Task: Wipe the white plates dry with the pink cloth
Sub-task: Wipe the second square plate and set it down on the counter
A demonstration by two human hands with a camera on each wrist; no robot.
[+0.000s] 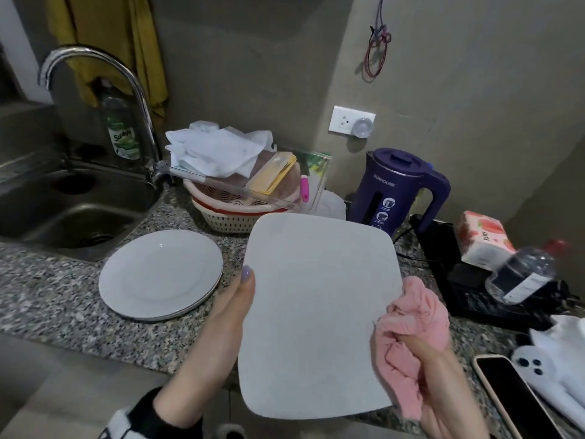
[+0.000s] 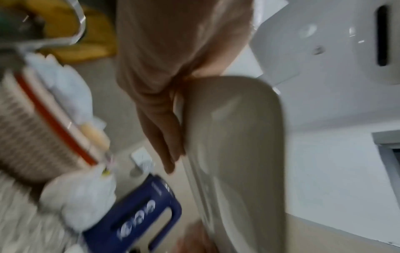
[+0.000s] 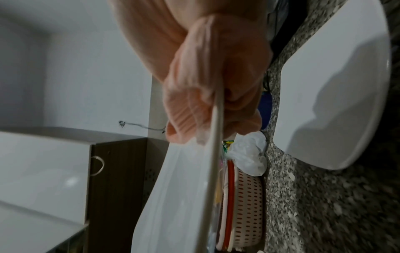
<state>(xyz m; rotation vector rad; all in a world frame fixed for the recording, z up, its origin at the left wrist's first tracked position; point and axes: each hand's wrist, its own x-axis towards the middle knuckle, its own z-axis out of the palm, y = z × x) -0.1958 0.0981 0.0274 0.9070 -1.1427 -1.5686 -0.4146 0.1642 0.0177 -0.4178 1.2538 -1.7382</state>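
Above the speckled granite bench (image 1: pixel 47 289), the square white plate (image 1: pixel 316 312) is held tilted, mid-wipe. Round white plates (image 1: pixel 160 274) sit stacked on the bench beside the sink. The left hand (image 1: pixel 228 315) grips the plate's left edge, thumb on top. The right hand (image 1: pixel 443 384) pinches the bunched pink cloth (image 1: pixel 411 327) over the right rim. Next, probably, the cloth sweeps across the face.
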